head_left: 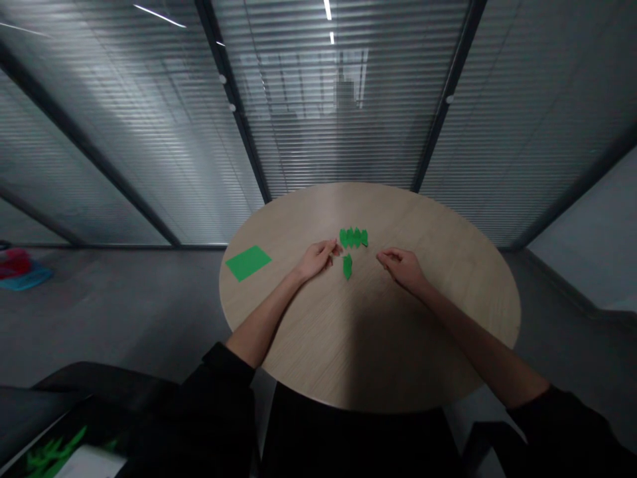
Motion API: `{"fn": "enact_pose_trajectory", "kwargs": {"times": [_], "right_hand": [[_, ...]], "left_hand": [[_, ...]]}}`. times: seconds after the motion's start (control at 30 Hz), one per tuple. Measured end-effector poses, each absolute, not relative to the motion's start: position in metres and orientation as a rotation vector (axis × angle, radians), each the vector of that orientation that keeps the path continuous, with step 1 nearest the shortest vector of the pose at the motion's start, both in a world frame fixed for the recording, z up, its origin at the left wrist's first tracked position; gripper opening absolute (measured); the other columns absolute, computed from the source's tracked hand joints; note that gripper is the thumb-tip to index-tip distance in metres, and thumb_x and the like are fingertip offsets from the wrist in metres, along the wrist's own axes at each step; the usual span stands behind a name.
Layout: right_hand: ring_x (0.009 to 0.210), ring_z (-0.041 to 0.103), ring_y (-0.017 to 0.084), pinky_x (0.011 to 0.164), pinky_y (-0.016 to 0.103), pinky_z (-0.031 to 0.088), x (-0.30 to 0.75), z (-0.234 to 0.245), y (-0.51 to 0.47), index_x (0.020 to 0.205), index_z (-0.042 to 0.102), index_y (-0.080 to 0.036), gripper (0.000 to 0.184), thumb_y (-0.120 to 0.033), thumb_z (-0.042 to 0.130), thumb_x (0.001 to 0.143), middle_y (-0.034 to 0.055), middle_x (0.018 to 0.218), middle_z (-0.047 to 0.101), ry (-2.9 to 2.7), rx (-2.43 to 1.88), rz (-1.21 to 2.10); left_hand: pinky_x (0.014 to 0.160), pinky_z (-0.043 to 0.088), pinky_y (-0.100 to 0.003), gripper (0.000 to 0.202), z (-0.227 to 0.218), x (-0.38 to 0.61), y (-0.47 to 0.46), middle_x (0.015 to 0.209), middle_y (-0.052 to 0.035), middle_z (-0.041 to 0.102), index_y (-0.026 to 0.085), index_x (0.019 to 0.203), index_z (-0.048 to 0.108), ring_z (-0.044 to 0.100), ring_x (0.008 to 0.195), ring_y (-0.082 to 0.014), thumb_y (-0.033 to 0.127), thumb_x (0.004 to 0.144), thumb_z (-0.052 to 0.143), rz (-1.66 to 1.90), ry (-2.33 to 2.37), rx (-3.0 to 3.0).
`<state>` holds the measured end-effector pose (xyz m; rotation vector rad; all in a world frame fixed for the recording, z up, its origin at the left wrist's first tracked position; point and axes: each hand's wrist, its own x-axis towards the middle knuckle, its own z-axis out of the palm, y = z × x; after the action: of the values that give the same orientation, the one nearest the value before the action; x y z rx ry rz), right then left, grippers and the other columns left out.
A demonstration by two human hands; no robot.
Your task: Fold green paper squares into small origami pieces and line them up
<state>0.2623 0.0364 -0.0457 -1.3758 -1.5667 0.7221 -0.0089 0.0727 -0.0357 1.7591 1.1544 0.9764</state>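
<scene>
My left hand (318,259) is over the table, its fingers loosely bent and slightly apart, with nothing seen in them. Just right of its fingertips is a row of several small green leaf-shaped paper pieces (353,238), side by side and touching. Below that row lies a single green leaf-shaped piece (347,267), close to the left fingertips but apart from the row. My right hand (402,267) is farther right, thumb and fingers drawn together; whether anything small is between them is hidden. A flat green paper sheet (248,263) lies left of my left forearm.
The round wooden table (308,358) stands before a glass wall with blinds (343,146). On the floor at far left are a red item (14,263) and a blue item (27,277). Green scraps (54,455) and a white object (92,463) are at lower left.
</scene>
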Motion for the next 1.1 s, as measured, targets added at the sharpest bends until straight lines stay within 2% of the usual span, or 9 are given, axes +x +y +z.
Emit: {"fn": "enact_pose_trajectory", "kwargs": {"times": [0.13, 0.23, 0.3, 0.43, 0.63, 0.73, 0.8, 0.87, 1.1], "right_hand": [[0.054, 0.052, 0.016, 0.054, 0.029, 0.040, 0.262, -0.045, 0.036, 0.075, 0.072, -0.017, 0.043, -0.059, 0.065, 0.080, 0.0035, 0.061, 0.063, -1.578, -1.375, 0.712], [0.055, 0.053, 0.016, 0.054, 0.028, 0.040, 0.262, -0.044, 0.036, 0.075, 0.072, -0.017, 0.043, -0.059, 0.065, 0.080, 0.0035, 0.061, 0.063, -1.588, -1.371, 0.708], [0.055, 0.052, 0.016, 0.054, 0.028, 0.040, 0.262, -0.044, 0.035, 0.074, 0.071, -0.017, 0.043, -0.060, 0.065, 0.080, 0.0033, 0.061, 0.063, -1.591, -1.369, 0.707], [0.052, 0.050, 0.016, 0.053, 0.029, 0.039, 0.262, -0.043, 0.034, 0.076, 0.072, -0.017, 0.043, -0.059, 0.064, 0.080, 0.0023, 0.058, 0.060, -1.597, -1.373, 0.711], [0.052, 0.048, 0.015, 0.052, 0.028, 0.037, 0.262, -0.043, 0.036, 0.076, 0.072, -0.016, 0.042, -0.058, 0.064, 0.081, 0.0017, 0.057, 0.059, -1.609, -1.373, 0.706], [0.052, 0.048, 0.015, 0.052, 0.028, 0.037, 0.262, -0.044, 0.037, 0.074, 0.071, -0.016, 0.042, -0.057, 0.065, 0.081, 0.0013, 0.056, 0.059, -1.611, -1.373, 0.700], [0.053, 0.049, 0.015, 0.053, 0.028, 0.037, 0.262, -0.045, 0.038, 0.073, 0.071, -0.016, 0.041, -0.056, 0.064, 0.081, 0.0014, 0.057, 0.059, -1.614, -1.371, 0.700], [0.054, 0.050, 0.015, 0.054, 0.028, 0.038, 0.262, -0.046, 0.038, 0.075, 0.072, -0.017, 0.040, -0.056, 0.063, 0.081, 0.0021, 0.059, 0.061, -1.615, -1.368, 0.698], [0.062, 0.059, 0.018, 0.062, 0.030, 0.044, 0.262, -0.047, 0.038, 0.075, 0.073, -0.017, 0.037, -0.053, 0.063, 0.079, 0.0049, 0.067, 0.068, -1.614, -1.356, 0.689]], "left_hand": [[0.066, 0.045, -0.027, 0.032, -0.029, -0.005, 0.065, 0.092, -0.0084, 0.075, 0.018, 0.094, 0.080, 0.063, 0.075, -0.0185, 0.045, 0.095, 0.063, 0.956, 1.141, 1.933], [0.068, 0.043, -0.028, 0.022, -0.030, -0.001, 0.061, 0.092, -0.0059, 0.074, 0.020, 0.090, 0.080, 0.059, 0.072, -0.0177, 0.039, 0.079, 0.081, 0.914, 1.152, 2.045], [0.066, 0.042, -0.028, 0.015, -0.032, 0.000, 0.061, 0.086, -0.0040, 0.072, 0.020, 0.084, 0.079, 0.056, 0.068, -0.0163, 0.033, 0.076, 0.083, 0.884, 1.156, 2.098], [0.065, 0.041, -0.028, 0.010, -0.036, -0.003, 0.068, 0.078, -0.0031, 0.068, 0.019, 0.079, 0.075, 0.056, 0.066, -0.0164, 0.027, 0.083, 0.074, 0.880, 1.213, 2.146], [0.071, 0.046, -0.029, 0.014, -0.038, -0.021, 0.098, 0.083, -0.0059, 0.070, 0.016, 0.082, 0.073, 0.062, 0.076, -0.0184, 0.021, 0.092, 0.065, 0.936, 1.456, 2.121], [0.080, 0.055, -0.034, 0.014, -0.038, -0.030, 0.117, 0.097, -0.0070, 0.072, 0.014, 0.097, 0.072, 0.067, 0.086, -0.0195, 0.027, 0.099, 0.066, 0.870, 1.558, 2.099], [0.087, 0.061, -0.041, 0.027, -0.037, -0.033, 0.128, 0.116, -0.0087, 0.070, 0.014, 0.118, 0.067, 0.070, 0.098, -0.0219, 0.036, 0.101, 0.067, 0.811, 1.598, 2.086], [0.091, 0.061, -0.045, 0.033, -0.037, -0.031, 0.138, 0.127, -0.0109, 0.067, 0.015, 0.128, 0.064, 0.069, 0.107, -0.0247, 0.036, 0.102, 0.067, 0.762, 1.627, 2.085], [0.094, 0.061, -0.047, 0.036, -0.038, -0.015, 0.151, 0.131, -0.0118, 0.065, 0.016, 0.132, 0.063, 0.068, 0.111, -0.0265, 0.035, 0.102, 0.067, 0.646, 1.650, 2.129]]}}
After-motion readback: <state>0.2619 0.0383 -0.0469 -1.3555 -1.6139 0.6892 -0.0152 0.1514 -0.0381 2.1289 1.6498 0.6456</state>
